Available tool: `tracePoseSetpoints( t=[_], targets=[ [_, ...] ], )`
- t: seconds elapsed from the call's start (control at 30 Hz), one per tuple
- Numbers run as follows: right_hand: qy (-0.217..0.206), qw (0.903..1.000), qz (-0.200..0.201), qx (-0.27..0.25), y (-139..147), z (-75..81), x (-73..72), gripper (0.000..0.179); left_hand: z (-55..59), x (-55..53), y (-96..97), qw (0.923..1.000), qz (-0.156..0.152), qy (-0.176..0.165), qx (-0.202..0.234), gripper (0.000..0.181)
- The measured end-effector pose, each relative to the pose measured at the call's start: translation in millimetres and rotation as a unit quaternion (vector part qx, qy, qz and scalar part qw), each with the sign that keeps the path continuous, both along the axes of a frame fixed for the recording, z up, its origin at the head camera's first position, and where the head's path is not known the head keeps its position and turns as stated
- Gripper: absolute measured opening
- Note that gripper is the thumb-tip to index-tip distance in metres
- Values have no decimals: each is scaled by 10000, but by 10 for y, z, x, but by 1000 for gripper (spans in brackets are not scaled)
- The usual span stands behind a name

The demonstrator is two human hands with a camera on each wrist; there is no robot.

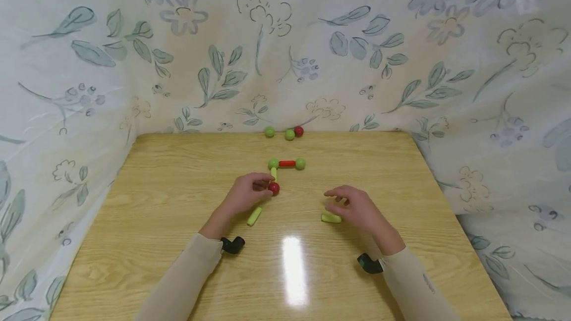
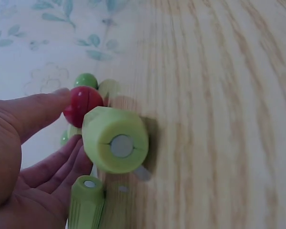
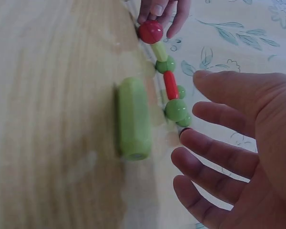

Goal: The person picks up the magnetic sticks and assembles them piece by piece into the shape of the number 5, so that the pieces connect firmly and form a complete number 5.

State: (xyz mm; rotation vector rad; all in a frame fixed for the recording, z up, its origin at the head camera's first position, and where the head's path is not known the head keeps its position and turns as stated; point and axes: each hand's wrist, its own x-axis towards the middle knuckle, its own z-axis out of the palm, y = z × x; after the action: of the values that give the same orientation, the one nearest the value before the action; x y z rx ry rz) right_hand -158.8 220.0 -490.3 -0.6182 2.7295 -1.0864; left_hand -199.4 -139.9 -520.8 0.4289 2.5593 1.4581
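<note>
My left hand [image 1: 245, 193] holds a red ball [image 1: 274, 188] between thumb and index finger. A yellow-green stick [image 1: 274, 174] runs from that ball to a green ball [image 1: 273, 163]. From there a red stick [image 1: 287, 163] reaches sideways to another green ball [image 1: 300, 163]. Below my left hand lies a loose yellow-green stick [image 1: 254, 216]. My right hand [image 1: 354, 208] hovers with relaxed, spread fingers by a second loose yellow-green stick [image 1: 330, 218], which lies apart from the fingers in the right wrist view.
Along the table's back edge sit a green ball [image 1: 269, 132], another green ball [image 1: 289, 134] and a red ball [image 1: 299, 131] beside it. Floral cloth [image 1: 285, 53] hangs behind and at both sides of the wooden table [image 1: 156, 202].
</note>
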Motion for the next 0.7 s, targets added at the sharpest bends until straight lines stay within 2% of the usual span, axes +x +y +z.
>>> tracePoseSetpoints(
  t=[0.33, 0.7],
  targets=[
    [-101, 9980, -46, 615, -10, -124, 107, 33, 43, -8, 44, 9996, -81, -35, -256, 34],
    [-39, 9968, 82, 792, -18, -156, 163, 28, 31, -3, 52, 9989, -46, -3, -461, 32]
  ],
)
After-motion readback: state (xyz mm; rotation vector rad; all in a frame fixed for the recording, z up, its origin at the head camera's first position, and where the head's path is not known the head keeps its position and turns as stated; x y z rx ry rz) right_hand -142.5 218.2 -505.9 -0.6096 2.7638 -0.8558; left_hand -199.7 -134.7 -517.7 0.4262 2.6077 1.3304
